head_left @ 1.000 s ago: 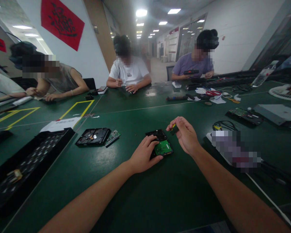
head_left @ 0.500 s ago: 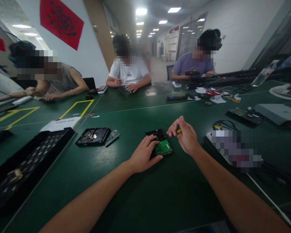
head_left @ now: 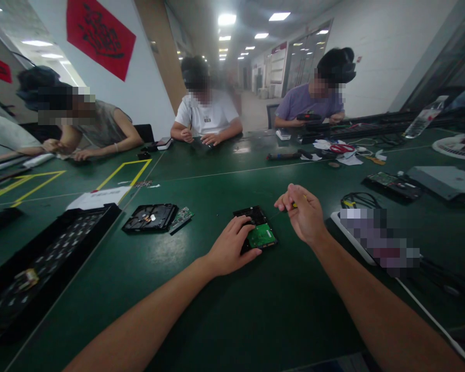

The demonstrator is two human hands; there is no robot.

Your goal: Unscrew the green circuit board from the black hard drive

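A hard drive (head_left: 264, 235) with a green circuit board lies on the table in front of me. My left hand (head_left: 232, 243) holds it from the left, fingers across its top and thumb along the near edge. Just right of the drive, my right hand (head_left: 302, 212) is raised and closed around a screwdriver (head_left: 295, 205). Bits of its yellow handle show between the fingers, and its thin shaft points left toward the drive. The tip is too fine to make out, so I cannot tell whether it touches.
To the left lie an opened black drive case (head_left: 151, 218), a loose circuit board (head_left: 183, 218) and a long black tray (head_left: 50, 258). On the right are a white-edged object (head_left: 352, 237), partly blurred, another drive (head_left: 391, 185) and a grey box (head_left: 445, 182). Several people sit across the table.
My right hand has moved slightly right, away from the hard drive, with the screwdriver still in it. The left hand stays in place on the drive.
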